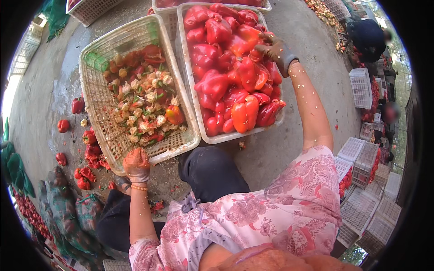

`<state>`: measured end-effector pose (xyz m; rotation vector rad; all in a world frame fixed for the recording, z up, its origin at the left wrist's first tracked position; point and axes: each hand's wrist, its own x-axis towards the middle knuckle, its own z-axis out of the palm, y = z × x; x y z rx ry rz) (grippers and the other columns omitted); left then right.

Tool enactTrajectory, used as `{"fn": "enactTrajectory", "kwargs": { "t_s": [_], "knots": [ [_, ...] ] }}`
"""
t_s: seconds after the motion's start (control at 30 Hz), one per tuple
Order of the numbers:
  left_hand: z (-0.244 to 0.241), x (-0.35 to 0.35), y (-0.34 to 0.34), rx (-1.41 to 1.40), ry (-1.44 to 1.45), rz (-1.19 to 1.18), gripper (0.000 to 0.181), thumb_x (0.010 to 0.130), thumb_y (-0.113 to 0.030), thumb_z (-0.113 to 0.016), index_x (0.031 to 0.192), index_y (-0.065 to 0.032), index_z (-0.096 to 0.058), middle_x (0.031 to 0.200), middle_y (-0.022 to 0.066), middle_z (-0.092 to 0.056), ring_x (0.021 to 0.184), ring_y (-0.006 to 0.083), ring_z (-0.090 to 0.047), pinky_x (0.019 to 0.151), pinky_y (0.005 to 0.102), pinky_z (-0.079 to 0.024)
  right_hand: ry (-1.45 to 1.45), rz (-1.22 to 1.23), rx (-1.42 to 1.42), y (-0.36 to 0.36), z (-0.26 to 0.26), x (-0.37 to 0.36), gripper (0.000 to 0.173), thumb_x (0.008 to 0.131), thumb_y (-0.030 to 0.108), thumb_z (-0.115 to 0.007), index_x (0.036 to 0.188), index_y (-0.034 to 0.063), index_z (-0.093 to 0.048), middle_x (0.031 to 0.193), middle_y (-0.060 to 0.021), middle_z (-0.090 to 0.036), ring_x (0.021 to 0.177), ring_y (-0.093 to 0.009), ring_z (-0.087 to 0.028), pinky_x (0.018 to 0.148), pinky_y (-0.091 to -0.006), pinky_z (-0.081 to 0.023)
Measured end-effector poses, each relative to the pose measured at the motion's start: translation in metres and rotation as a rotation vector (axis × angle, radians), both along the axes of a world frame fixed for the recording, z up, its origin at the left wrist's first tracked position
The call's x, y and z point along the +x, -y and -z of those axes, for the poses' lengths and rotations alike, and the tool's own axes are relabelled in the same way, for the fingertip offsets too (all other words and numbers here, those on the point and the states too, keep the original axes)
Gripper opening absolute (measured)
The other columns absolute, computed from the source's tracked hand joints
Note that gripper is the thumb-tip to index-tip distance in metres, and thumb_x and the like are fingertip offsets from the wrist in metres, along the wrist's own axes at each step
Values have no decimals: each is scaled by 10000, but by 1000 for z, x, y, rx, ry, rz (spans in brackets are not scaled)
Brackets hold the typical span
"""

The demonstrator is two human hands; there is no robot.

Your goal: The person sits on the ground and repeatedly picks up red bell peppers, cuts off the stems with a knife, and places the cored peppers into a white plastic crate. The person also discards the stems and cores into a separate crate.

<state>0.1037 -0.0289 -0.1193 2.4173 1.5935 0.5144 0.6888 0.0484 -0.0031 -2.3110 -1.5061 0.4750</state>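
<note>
My left hand [136,165], in a wet stained glove, is closed over the near rim of a white plastic crate [176,149]. Inside that crate lie pepper cores with seeds and green stems [145,108], and an orange-green pepper piece [174,114]. My right hand [277,51], in a grey-brown glove dotted with seeds, reaches over the right side of a second plastic crate [191,91]. Its fingers touch the heaped red bell peppers [217,81] there; whether they grip one is unclear. An orange-red pepper [244,113] lies at the near end of the heap.
Loose red peppers [63,125] and scraps [93,152] lie on the concrete floor [67,98] at left. Filled green mesh sacks [62,206] stand near my leg. Another crate of peppers [162,4] is beyond. At right are stacked crates [364,159] and other people [366,39].
</note>
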Motion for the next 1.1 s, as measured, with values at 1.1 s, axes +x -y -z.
{"fn": "enactTrajectory", "kwargs": {
  "t_s": [1.1],
  "knots": [
    [2, 1, 1, 25, -49, -2, 116, 786, -123, -631, 895, -83, -642, 753, 139, -627, 681, 344, -608, 626, 456, -484, 63, 86, -73, -5, -3, -17, 805, 723, 544, -740, 1321, 55, -514, 1154, -149, -639, 1060, -280, -616, 919, -371, -474]
  ]
}}
